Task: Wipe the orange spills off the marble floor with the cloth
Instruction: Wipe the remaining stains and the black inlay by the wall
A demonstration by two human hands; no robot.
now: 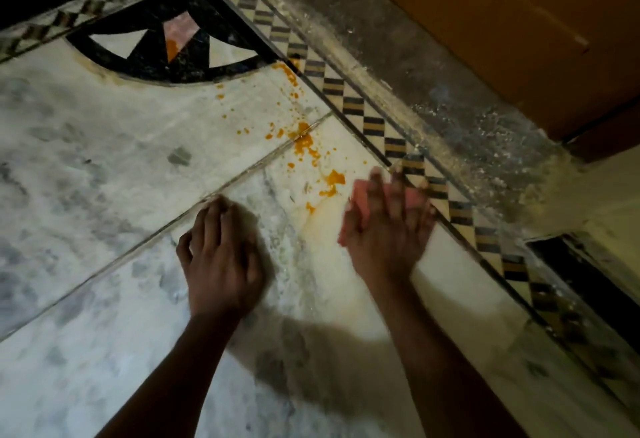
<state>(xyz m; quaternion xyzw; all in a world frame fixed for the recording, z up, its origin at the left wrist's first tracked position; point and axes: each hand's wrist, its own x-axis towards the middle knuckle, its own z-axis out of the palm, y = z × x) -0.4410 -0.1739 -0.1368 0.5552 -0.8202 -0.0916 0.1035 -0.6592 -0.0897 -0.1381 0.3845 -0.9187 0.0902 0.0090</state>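
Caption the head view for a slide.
Right hand presses pink cloth beside orange spills on marble floor.

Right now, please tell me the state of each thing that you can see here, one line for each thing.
Cloth: pink, flat on the floor, pressed under the right hand, blurred.
Right hand: fingers straight and spread over the cloth.
Left hand: resting on the floor, fingers bent, holding nothing.
Orange spills: not yet wiped, scattered ahead of the cloth.
Marble floor: dusty, with a pale yellowish smear beside the cloth.
Cardboard box: standing at the top right.
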